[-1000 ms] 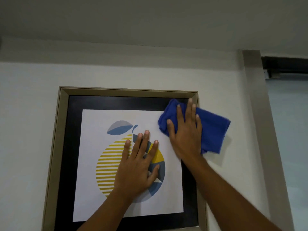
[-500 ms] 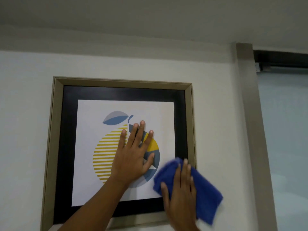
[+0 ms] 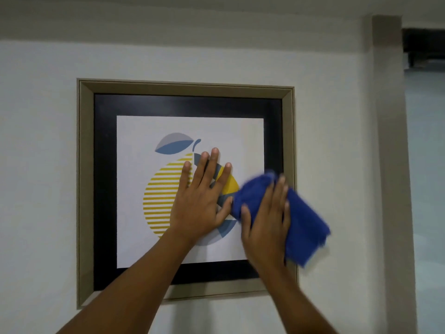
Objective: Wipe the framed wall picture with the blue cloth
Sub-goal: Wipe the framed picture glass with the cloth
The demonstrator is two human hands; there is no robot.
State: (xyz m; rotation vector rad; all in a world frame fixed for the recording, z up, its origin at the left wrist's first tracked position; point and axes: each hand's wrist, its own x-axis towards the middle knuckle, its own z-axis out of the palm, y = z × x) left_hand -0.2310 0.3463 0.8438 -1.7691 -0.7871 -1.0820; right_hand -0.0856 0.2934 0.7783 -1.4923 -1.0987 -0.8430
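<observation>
The framed picture hangs on a white wall: beige frame, black mat, white print of a yellow-striped and blue fruit. My left hand lies flat on the middle of the print, fingers spread. My right hand presses the blue cloth against the picture's right side, about mid-height. The cloth is blurred and overhangs the frame's right edge onto the wall. It hides part of the right mat and frame.
A beige vertical door or window post runs down the wall right of the picture. Beyond it is a pale blue pane with a dark fitting at its top. The ceiling edge lies above.
My right hand first swept the cloth from the picture's top right corner down to the lower right, then came back up to mid-height. The left hand stayed flat on the print.
</observation>
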